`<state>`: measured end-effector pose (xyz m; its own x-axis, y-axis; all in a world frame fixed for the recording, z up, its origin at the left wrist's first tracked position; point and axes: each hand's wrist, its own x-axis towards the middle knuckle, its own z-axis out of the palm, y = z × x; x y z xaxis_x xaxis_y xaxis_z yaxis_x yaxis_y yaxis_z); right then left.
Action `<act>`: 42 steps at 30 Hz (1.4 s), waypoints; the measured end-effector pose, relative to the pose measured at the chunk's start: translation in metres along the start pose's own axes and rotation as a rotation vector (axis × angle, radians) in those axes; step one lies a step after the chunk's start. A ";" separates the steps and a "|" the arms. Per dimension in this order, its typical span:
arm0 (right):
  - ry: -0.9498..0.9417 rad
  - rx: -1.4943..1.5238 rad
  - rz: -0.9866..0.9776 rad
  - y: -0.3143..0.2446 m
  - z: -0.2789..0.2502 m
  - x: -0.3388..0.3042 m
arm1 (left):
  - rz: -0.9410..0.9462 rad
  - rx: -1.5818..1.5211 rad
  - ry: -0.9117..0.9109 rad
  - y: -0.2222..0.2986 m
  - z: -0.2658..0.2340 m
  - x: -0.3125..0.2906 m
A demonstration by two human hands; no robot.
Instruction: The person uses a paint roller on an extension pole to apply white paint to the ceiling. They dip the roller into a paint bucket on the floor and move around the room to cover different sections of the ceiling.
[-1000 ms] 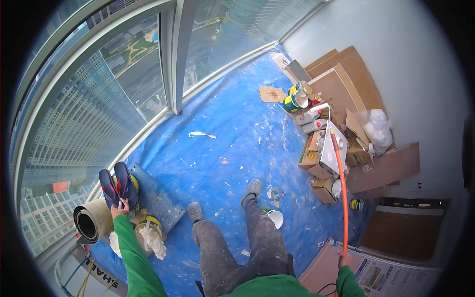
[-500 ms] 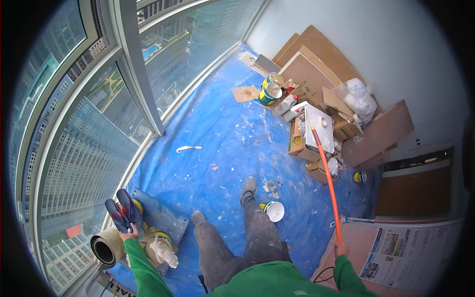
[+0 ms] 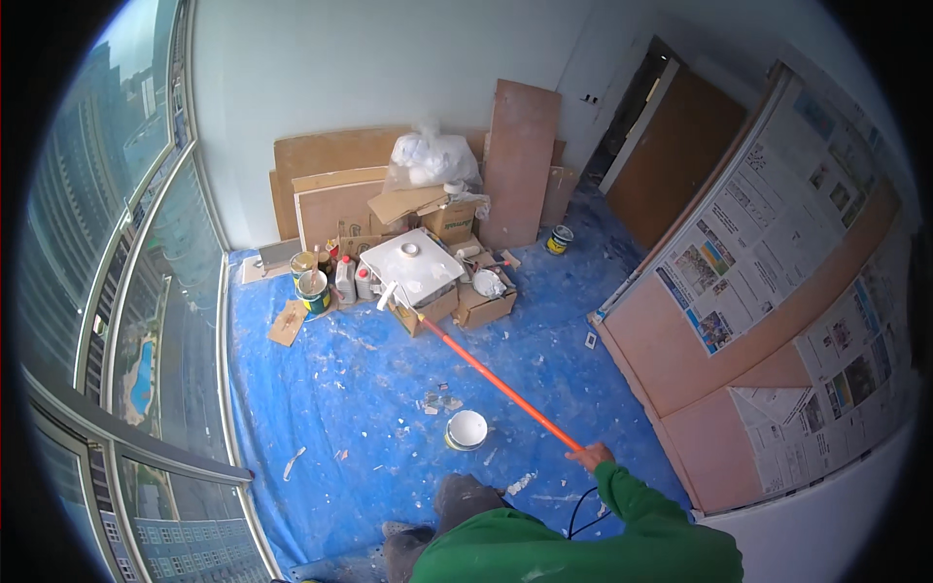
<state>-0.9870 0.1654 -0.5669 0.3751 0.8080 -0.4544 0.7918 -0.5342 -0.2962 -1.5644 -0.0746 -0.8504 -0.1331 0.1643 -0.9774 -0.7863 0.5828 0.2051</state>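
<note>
My right hand [image 3: 593, 455] is closed around an orange extension pole [image 3: 501, 384]. The pole slants away to the far left. At its far end a white paint roller [image 3: 387, 295] shows beside the front corner of a white board [image 3: 413, 270] lying on cardboard boxes; I cannot tell whether the two touch. A roll of tape [image 3: 411, 250] sits on that board. Below the pole, on the blue floor sheet [image 3: 350, 408], stands a bucket [image 3: 466, 430] that looks white inside. My left hand is out of the picture.
Paint cans [image 3: 313, 291] and plastic jugs [image 3: 345, 279] crowd the boxes' left side. Brown boards [image 3: 520, 160] lean against the far wall. Another can [image 3: 559, 239] stands near the wooden door [image 3: 675, 155]. A newspaper-covered panel [image 3: 724, 262] rises at right; windows line the left.
My view has turned right and lifted toward the far wall. My left hand, which was on a pair of flip-flops by the window, has left the picture. My right hand still grips the pole.
</note>
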 end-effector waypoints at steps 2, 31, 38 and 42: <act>-0.020 0.041 0.002 0.022 -0.005 -0.003 | 0.050 0.143 -0.091 0.017 0.052 -0.022; 0.165 0.072 -0.030 0.124 -0.112 -0.078 | 0.439 0.738 -0.273 0.086 0.264 -0.142; 0.265 -0.114 -0.177 0.136 -0.085 -0.072 | 0.288 0.693 -0.042 0.096 0.161 -0.120; 0.405 -0.246 -0.385 0.175 -0.080 -0.065 | 0.168 0.682 0.037 0.072 0.113 -0.109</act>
<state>-0.8339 0.0392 -0.5221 0.1550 0.9878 0.0169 0.9769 -0.1507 -0.1513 -1.5384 0.0389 -0.7238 -0.2501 0.2758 -0.9281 -0.2012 0.9228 0.3285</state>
